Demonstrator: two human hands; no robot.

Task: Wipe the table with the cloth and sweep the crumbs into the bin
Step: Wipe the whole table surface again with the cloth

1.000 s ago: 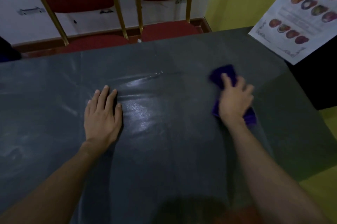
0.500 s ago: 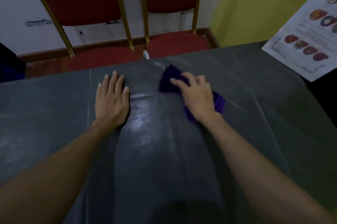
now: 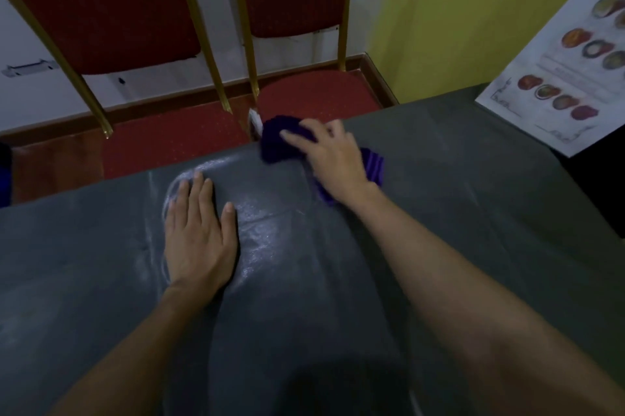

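One view is all we have, the head camera looking down over our forearms. Our right hand (image 3: 333, 158) presses the purple cloth (image 3: 284, 140) flat onto the table (image 3: 439, 212), fingers spread and lightly bent over it rather than closed round it. The cloth sits right at the far edge of the table, its front lobe seeming to overhang that edge, with a ribbed part showing from under the wrist. Our left hand (image 3: 199, 239) lies flat on the grey cover, fingers straight and together, near the far edge and well apart from the cloth; it holds nothing.

No bin shows in this view, and we cannot make out any crumbs against the dark cover. That is where we judge the risk lies: a stroke carried past the far edge would drop whatever the cloth gathers onto the red chair seats (image 3: 314, 94) or the floor beyond, not into a bin. The cloth itself could also slide off, since it is only pinned from above. The cover looks thin and creased, so it could bunch if our left hand lifts. A printed menu sheet (image 3: 568, 77) hangs over the right far corner and could be swept away.
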